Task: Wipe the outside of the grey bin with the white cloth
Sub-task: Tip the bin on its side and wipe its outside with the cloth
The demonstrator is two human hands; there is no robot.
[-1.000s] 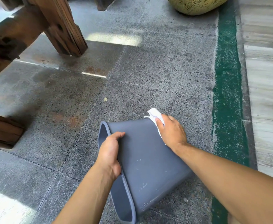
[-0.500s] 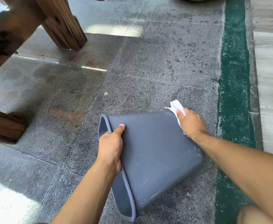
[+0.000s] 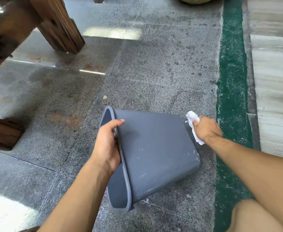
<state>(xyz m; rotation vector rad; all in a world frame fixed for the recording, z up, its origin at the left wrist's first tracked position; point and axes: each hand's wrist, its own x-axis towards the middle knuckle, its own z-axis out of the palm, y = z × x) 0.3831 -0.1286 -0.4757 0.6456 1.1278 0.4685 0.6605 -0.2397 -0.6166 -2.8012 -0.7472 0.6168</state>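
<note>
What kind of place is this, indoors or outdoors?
Probably an outdoor patio or walkway: speckled stone paving with sunlit patches, heavy wooden legs of a table or bench, and a green painted strip.

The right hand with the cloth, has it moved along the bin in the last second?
Yes. The right hand with the white cloth slid off the grey bin wall past its base, toward the green strip.

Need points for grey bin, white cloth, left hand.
grey bin (image 3: 154, 148): head view, on its upward-facing outer side wall.
white cloth (image 3: 192, 116): head view, on the bunched end sticking out above the fingers.
left hand (image 3: 106, 143): head view, on the back of the hand at the bin's rim.
</note>
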